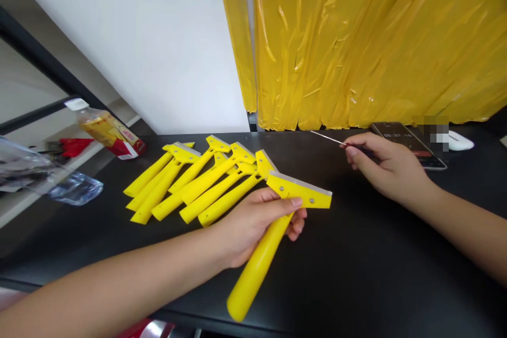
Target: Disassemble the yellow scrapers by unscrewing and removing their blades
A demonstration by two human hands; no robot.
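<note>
Surface [368, 264]: black, smooth, faint sheen, spanning the foreground. Directly behind, left of centre: plain white panel [170, 53], evenly lit. To its right: wrinkled yellow plastic sheeting [376, 42], bright glare along folds. Far left: pale shelving [19, 208], dark slanting bar [39, 54].

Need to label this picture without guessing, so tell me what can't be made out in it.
All in the head view:
Thin metal tool: its handle, mostly covered by the right hand.
Piled yellow scrapers: some heads, overlapped by others.
Phone: its small on-screen text, blurred.
White object: its left end, under a pixelated patch.
Bottle: fine label print, too small.
Lowest red item: cut off by the bottom edge.
</note>
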